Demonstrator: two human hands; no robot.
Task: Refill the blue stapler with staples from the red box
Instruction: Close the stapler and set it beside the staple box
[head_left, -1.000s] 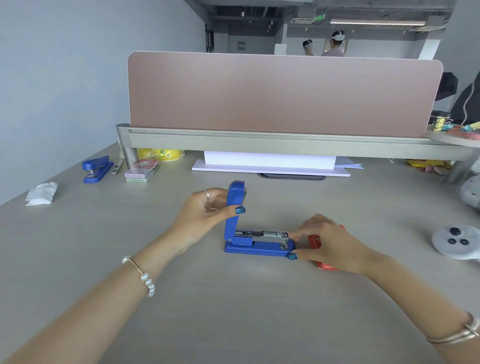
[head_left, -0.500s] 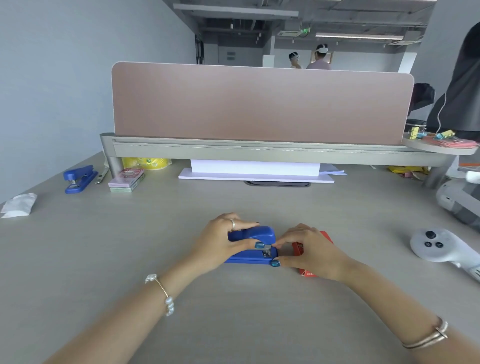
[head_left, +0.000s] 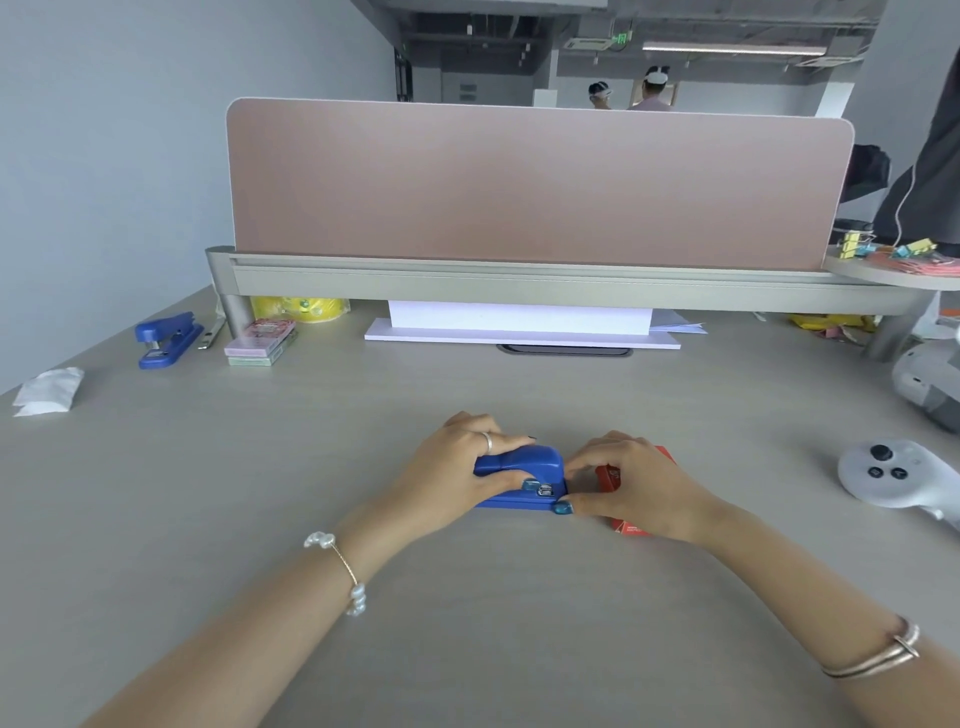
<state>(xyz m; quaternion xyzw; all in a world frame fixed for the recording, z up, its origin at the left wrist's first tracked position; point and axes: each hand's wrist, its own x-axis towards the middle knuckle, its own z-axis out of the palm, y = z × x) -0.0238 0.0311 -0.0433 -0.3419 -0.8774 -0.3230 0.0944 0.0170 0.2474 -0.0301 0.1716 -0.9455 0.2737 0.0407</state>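
The blue stapler (head_left: 524, 470) lies flat on the desk in front of me, its top arm folded down. My left hand (head_left: 457, 475) wraps over the stapler's top from the left, thumb on the near side. My right hand (head_left: 636, 488) touches the stapler's right front end with thumb and fingertips. The red box (head_left: 615, 475) lies just right of the stapler, mostly hidden under my right hand. I cannot see any staples.
A second blue stapler (head_left: 166, 338) and a stack of small boxes (head_left: 260, 340) sit at the far left, with a white tissue (head_left: 49, 392) nearer the left edge. A white controller (head_left: 888, 478) lies to the right. A pink divider (head_left: 535, 182) closes off the back.
One second ago the stapler's top arm stood upright in my left hand, showing the metal channel. It is now folded down shut, with my left hand on top.
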